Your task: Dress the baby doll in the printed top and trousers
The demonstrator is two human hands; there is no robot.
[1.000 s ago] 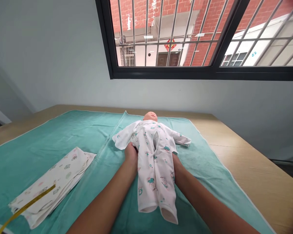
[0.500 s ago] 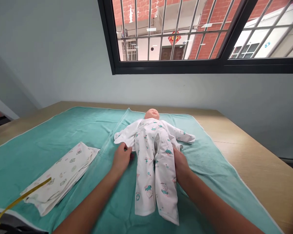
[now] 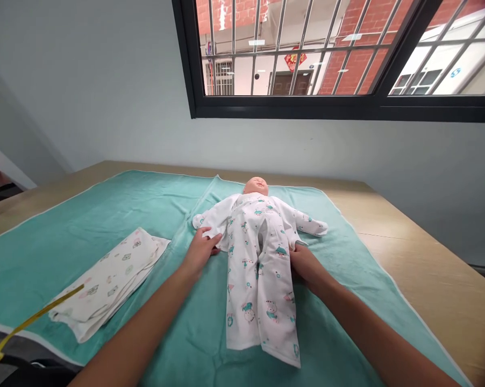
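A baby doll [image 3: 256, 186] lies on its back in a white printed baby shirt [image 3: 222, 215], sleeves spread to both sides. White baby trousers [image 3: 242, 290] with a matching green and pink print are laid over its front, legs toward me. At the shirt's lower left edge is my left hand [image 3: 200, 250], its thumb and fingers apart and touching the hem. My right hand [image 3: 307, 266] is at the right side of the trousers, by the shirt hem. Its fingertips are hidden behind the cloth there.
A teal blanket [image 3: 145, 199] covers much of the wooden table [image 3: 407, 231]. On the left lies a folded printed white cloth [image 3: 113, 274]. A yellow strap [image 3: 44, 310] juts in at lower left. Behind the table are a wall and a barred window [image 3: 283, 107].
My left hand has shifted slightly up along the shirt hem and its fingers have spread. My right hand has moved a little at the hem. The whole view has shifted slightly.
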